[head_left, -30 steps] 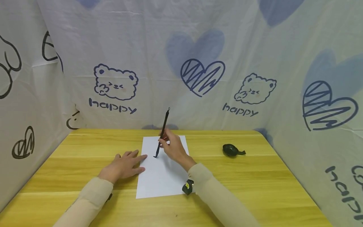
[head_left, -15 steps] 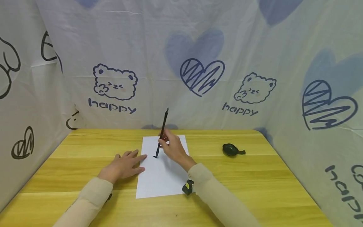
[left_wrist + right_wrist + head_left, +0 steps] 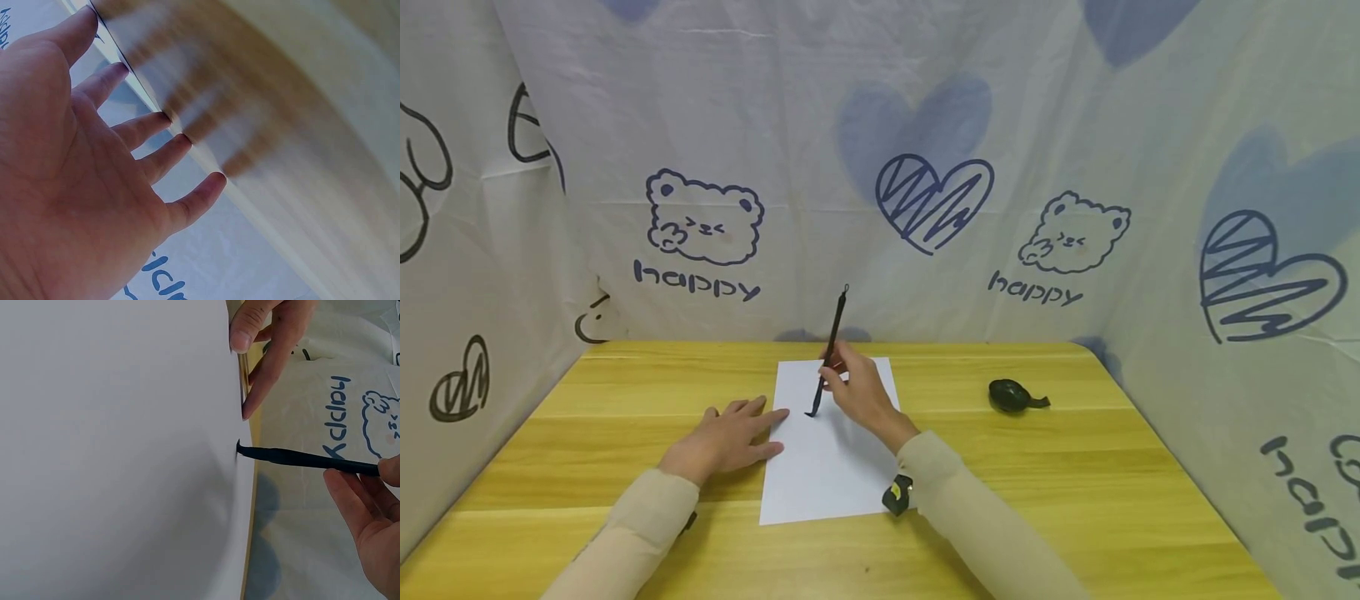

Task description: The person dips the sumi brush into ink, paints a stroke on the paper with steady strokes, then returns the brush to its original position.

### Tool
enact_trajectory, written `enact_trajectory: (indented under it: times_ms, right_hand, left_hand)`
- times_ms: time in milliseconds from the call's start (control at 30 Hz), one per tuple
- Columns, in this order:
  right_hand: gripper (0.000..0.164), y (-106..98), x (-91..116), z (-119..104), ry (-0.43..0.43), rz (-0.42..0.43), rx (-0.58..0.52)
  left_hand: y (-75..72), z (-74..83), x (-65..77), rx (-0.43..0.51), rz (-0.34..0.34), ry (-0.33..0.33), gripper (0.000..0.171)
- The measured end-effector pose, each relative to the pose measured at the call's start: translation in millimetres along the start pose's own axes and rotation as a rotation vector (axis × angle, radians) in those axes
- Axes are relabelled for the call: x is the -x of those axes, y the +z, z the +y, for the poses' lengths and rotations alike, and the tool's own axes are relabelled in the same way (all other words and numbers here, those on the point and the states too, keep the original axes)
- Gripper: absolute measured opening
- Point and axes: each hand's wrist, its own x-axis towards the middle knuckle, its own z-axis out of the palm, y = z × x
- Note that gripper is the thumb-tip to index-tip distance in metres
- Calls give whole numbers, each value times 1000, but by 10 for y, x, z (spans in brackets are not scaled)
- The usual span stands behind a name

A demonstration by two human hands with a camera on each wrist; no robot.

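Observation:
My right hand (image 3: 859, 393) pinches a black writing brush (image 3: 831, 342) by its handle, tilted a little to the right at the top. The brush's bent tip touches the white sheet of paper (image 3: 820, 483), where a short dark mark shows at the tip. In the right wrist view the brush (image 3: 294, 457) runs between thumb and fingers to the paper. My left hand (image 3: 726, 437) rests with spread fingers at the paper's left edge, the index finger and thumb touching it. The left wrist view shows the palm (image 3: 81, 175) and straight fingertips on the table.
A dark, spoon-shaped dish (image 3: 1009, 397) with a short handle stands on the wooden table (image 3: 1060, 500), right of the paper. A white cloth (image 3: 820, 125) printed with hearts and bears hangs behind the table and along both sides.
The brush top swayed slightly left and then back right. The brush tip, both hands and the paper stay almost where they were.

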Motion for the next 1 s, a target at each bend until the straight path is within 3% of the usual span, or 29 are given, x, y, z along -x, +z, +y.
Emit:
enact_trajectory:
  times_ms: [1000]
  right_hand:
    - [13, -40, -9, 50, -8, 22, -37]
  left_hand:
    - [-2, 10, 13, -5, 3, -1, 65]
